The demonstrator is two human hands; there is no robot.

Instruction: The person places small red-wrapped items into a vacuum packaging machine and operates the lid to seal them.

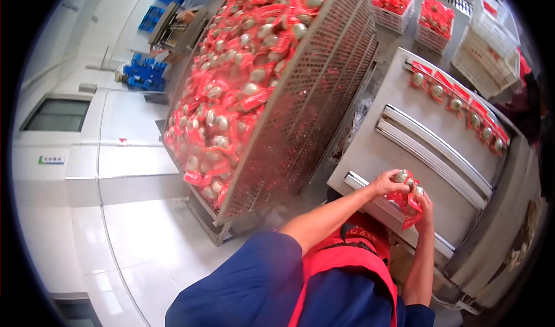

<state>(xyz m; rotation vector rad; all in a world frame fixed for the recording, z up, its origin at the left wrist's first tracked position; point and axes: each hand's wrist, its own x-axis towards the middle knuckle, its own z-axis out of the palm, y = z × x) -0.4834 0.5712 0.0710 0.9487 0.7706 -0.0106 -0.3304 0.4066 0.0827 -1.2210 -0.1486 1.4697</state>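
My left hand [385, 184] and my right hand [424, 208] both grip red packets with pale, egg-like items in them [408, 200], above the front sealing bar of a steel machine [364, 125]. My fingers are curled round the bunch, left hand at its upper left, right hand at its lower right. Along the machine's back bar lies a row of several similar packets [455, 104], red ends on the bar and rounded parts toward me.
A large perforated metal bin [315, 96], heaped with red packets [231, 84], stands left of the machine. Crates of packets [436, 18] and stacked white crates [483, 55] sit behind it. A dark-clothed person [520, 107] is at far right. Blue crates [144, 73] stand in the background.
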